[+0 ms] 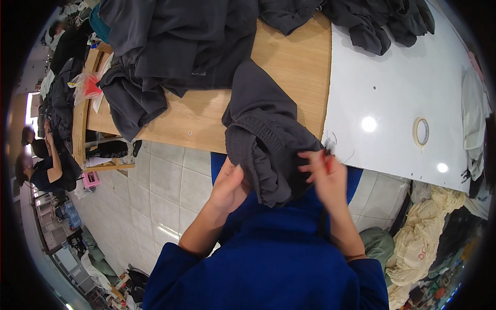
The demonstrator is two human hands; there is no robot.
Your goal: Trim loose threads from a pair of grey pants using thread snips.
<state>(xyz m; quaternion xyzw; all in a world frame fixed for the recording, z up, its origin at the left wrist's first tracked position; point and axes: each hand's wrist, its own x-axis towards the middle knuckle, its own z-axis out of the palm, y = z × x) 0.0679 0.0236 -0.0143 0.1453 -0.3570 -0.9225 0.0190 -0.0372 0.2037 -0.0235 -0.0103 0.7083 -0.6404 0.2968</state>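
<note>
While a dark garment [268, 150] drapes off the tabletop [289, 62] at frame centre, the left hand [230, 186] pinches its waistband. The right hand [323, 173], equally near, grips its other side with a small red tool.

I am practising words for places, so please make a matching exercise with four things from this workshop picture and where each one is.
Things:
1. roll of tape
2. dark grey garment with a ribbed band
3. pile of dark grey clothes
4. heap of cream cloth

Places:
A. far end of the wooden table
B. low down, beside the person's right arm
C. on the white tabletop
D. between the left hand and the right hand

Pairs: 1-C, 2-D, 3-A, 4-B
</note>
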